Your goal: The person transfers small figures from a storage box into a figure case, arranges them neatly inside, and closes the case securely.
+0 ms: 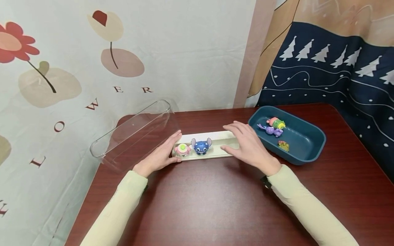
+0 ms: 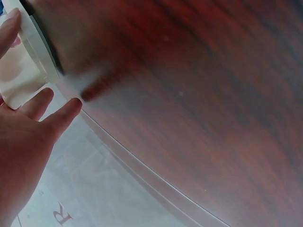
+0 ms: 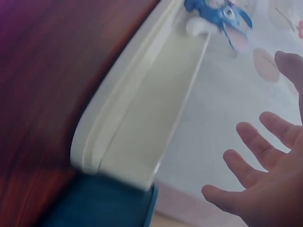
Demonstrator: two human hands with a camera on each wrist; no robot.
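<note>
A long cream display base (image 1: 217,149) lies on the table, with a pink flower-topped figurine (image 1: 183,150) and a blue big-eared figurine (image 1: 201,147) standing in its left part. My left hand (image 1: 158,155) holds the base's left end, thumb at the front edge and fingers at the back. In the left wrist view one fingertip (image 2: 10,30) overlaps the base's rim, while two other fingers stretch past its end. Over the right end is my right hand (image 1: 247,145), fingers spread and holding nothing. The right wrist view shows the base's right part (image 3: 147,104) bare.
A clear plastic cover (image 1: 161,101) leans tilted at the back left, by the patterned curtain. To the right stands a dark teal bin (image 1: 311,150) with a pink-green figurine (image 1: 278,123), a purple one (image 1: 271,131) and a small yellow one (image 1: 283,146).
</note>
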